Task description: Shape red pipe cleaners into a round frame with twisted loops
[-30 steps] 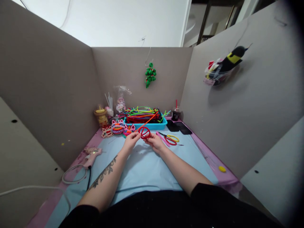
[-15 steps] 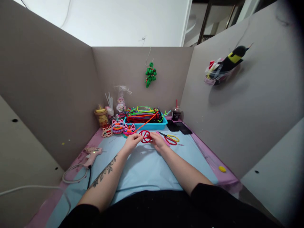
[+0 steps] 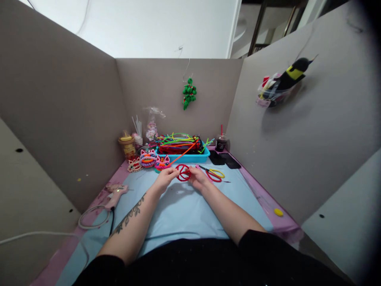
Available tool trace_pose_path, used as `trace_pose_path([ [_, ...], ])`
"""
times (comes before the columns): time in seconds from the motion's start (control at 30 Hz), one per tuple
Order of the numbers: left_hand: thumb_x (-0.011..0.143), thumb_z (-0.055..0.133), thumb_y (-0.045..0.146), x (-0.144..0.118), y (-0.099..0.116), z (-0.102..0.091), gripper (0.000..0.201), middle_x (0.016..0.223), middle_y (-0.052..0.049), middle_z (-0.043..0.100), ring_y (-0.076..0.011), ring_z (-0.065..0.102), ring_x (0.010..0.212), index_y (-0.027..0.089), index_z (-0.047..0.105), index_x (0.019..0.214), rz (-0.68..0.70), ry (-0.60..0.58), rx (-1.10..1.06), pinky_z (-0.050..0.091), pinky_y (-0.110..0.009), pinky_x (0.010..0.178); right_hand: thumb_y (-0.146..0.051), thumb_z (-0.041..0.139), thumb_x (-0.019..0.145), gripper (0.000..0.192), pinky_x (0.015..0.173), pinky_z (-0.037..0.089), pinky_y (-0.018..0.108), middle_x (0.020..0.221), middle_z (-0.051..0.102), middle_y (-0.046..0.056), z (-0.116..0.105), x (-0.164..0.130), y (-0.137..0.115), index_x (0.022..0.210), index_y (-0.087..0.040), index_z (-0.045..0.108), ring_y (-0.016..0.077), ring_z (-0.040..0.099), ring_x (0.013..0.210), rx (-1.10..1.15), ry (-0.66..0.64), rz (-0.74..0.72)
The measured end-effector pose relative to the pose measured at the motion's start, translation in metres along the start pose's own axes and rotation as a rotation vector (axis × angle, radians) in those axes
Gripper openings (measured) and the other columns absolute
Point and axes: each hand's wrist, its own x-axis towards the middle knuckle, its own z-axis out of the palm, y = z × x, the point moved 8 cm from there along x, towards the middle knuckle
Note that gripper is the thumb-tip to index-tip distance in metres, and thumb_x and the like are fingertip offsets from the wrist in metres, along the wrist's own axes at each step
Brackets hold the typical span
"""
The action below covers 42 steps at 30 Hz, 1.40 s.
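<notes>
Between my two hands, above the light blue table cover (image 3: 175, 210), is a red pipe-cleaner ring (image 3: 182, 179) with crossing strips inside it. My left hand (image 3: 167, 177) pinches its left edge between thumb and finger. At the ring's right edge, my right hand (image 3: 197, 177) has its fingers closed on it; some fingertips are hidden behind the ring. Just right of that hand lie scissors (image 3: 219, 173) with red and yellow handles. Beyond my left hand sit colourful pipe-cleaner animal faces (image 3: 148, 158).
A blue tray (image 3: 181, 159) full of pipe cleaners (image 3: 178, 140) stands at the back. Dark phones (image 3: 229, 160) and a drink cup (image 3: 220, 143) are right of it. A pink glue gun (image 3: 117, 195) with its cord lies left. Grey partitions (image 3: 178, 95) enclose the table.
Both hands keep hold of the red ring. It has shifted very slightly to the right and down; the rest looks the same.
</notes>
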Motion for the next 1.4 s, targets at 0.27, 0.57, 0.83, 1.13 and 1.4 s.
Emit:
trace_pose_path([
  [0.27,0.072,0.058,0.045,0.004,0.003,-0.013,0.035,0.062,0.001,0.053,-0.0101,0.043,0.056,0.016,0.063,0.089,0.047,0.097,0.076,0.033,-0.023,0.054,-0.019,0.059,0.075,0.003,0.060,0.045,0.024,0.064,0.064,-0.002,-0.012,0.005,-0.003,0.073,-0.020,0.057,0.0119,0.060,0.062,0.085,0.046,0.020],
  [0.57,0.064,0.069,0.035,-0.025,0.050,0.002,0.037,0.108,-0.010,0.051,-0.0252,0.045,0.106,0.019,0.055,0.095,0.611,0.288,0.759,0.035,-0.041,0.092,-0.027,0.059,0.078,0.005,0.061,0.048,0.027,0.068,0.067,-0.002,-0.005,0.002,-0.004,0.078,-0.022,0.057,0.0141,0.062,0.065,0.129,0.017,-0.006],
  [0.83,0.074,0.057,0.022,-0.027,0.051,0.011,0.013,0.120,-0.010,0.052,-0.0249,0.044,0.116,0.021,0.061,0.086,0.657,0.208,0.788,0.032,-0.045,0.098,-0.026,0.056,0.079,0.005,0.064,0.047,0.027,0.073,0.068,-0.002,0.002,0.000,0.004,0.079,-0.022,0.059,0.0136,0.062,0.068,0.123,-0.040,0.044],
  [1.13,0.073,0.053,0.015,-0.026,0.050,0.008,0.014,0.119,-0.010,0.054,-0.0223,0.049,0.111,0.020,0.063,0.082,0.656,0.178,0.695,0.038,-0.041,0.095,-0.027,0.060,0.076,0.007,0.064,0.047,0.028,0.069,0.067,-0.002,0.000,-0.002,-0.006,0.075,-0.022,0.057,0.0140,0.062,0.068,0.077,-0.020,-0.028],
  [1.4,0.070,0.063,0.027,-0.012,0.032,-0.011,0.025,0.115,-0.012,0.055,-0.0227,0.051,0.108,0.019,0.054,0.092,0.445,0.263,0.394,0.039,-0.041,0.091,-0.037,0.057,0.078,0.013,0.062,0.047,0.030,0.071,0.067,0.000,-0.005,0.001,-0.010,0.079,-0.023,0.056,0.0172,0.064,0.074,-0.019,-0.026,-0.079],
])
